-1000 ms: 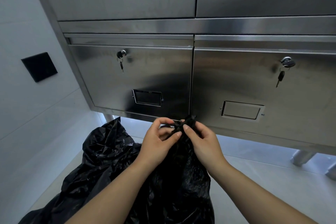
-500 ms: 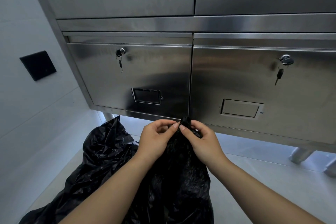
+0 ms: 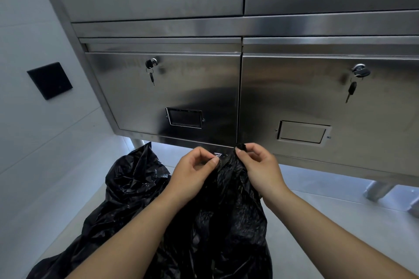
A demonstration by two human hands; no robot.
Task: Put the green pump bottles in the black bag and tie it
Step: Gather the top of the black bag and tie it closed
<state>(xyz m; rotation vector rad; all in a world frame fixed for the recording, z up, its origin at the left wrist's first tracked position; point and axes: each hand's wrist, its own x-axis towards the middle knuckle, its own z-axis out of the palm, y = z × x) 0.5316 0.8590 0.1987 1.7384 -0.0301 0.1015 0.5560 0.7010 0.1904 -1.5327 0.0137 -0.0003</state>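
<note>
Both hands have drawn slightly apart at lower centre: left hand (image 3: 195,173) and right hand (image 3: 260,165) each pinch the black bag (image 3: 217,222) at its gathered neck; contents hidden.

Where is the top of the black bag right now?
Low centre in the head view, the black bag has its gathered top pinched between left hand and right hand, before the steel cabinet.

One head-worn wide-angle camera looks forward and down from close range — both forearms reach in from the bottom edge. It faces a steel cabinet (image 3: 226,88) front low over the floor (image 3: 328,222), with a wall (image 3: 34,142) at left — no second view.
</note>
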